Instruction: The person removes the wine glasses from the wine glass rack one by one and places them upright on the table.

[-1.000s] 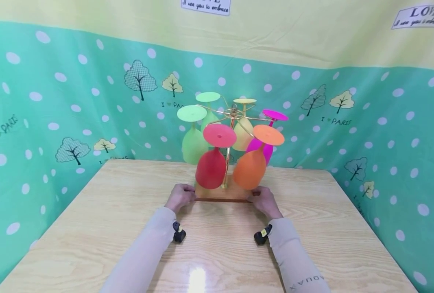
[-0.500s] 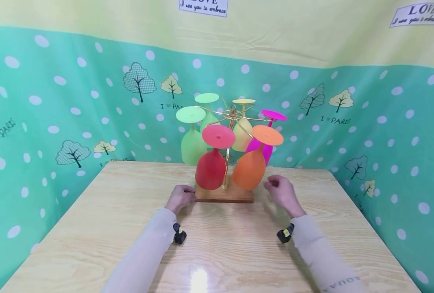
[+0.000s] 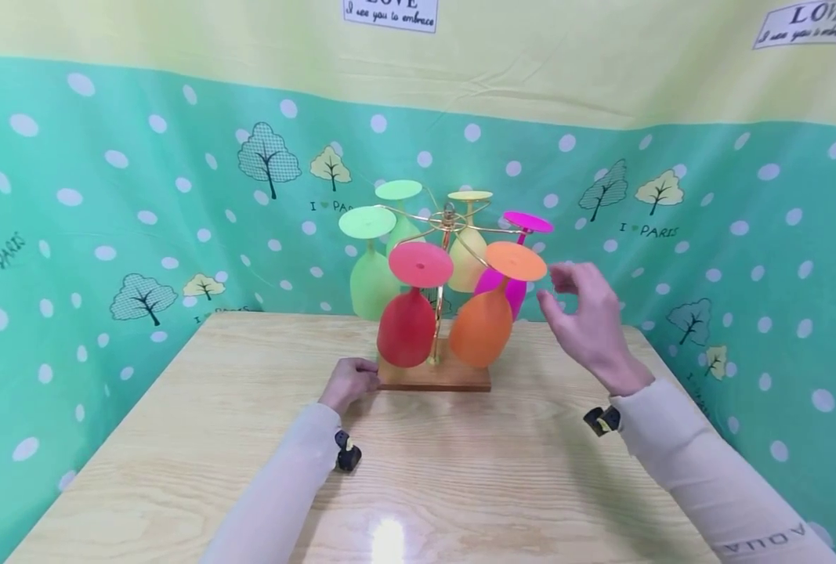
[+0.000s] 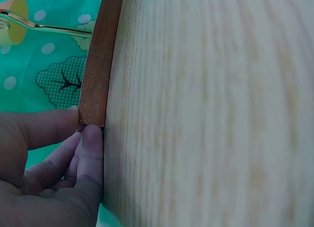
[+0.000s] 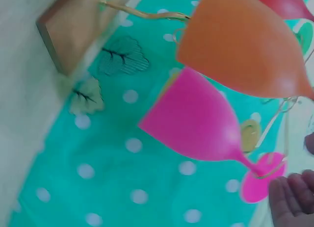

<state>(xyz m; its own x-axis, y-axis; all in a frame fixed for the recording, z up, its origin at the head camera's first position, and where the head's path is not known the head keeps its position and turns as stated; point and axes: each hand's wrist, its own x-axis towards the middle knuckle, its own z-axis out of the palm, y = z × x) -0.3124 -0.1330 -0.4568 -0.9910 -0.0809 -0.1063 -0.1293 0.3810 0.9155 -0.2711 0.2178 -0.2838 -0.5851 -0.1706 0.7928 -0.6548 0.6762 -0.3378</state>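
A gold wine glass rack (image 3: 439,313) stands upright on its wooden base (image 3: 435,379), with several coloured wine glasses hanging upside down from its arms. The red glass (image 3: 406,329) and orange glass (image 3: 481,333) hang nearest. Behind them are a magenta glass (image 3: 528,222), a yellow one (image 3: 467,262) and two green ones. At the base's left end, my left hand (image 3: 349,382) pinches the corner between thumb and fingers, as the left wrist view confirms. My right hand (image 3: 590,321) is raised right of the orange glass's foot, fingers loosely bent, holding nothing and apart from the glasses.
The light wooden tabletop (image 3: 248,407) spreads around the rack. A green and yellow patterned cloth (image 3: 199,196) hangs close behind and along both sides. Small black devices sit on both wrists, below the sleeves.
My right hand has let go of the base's right corner, moved right and then risen to the height of the glass feet. My left hand has stayed at the base.
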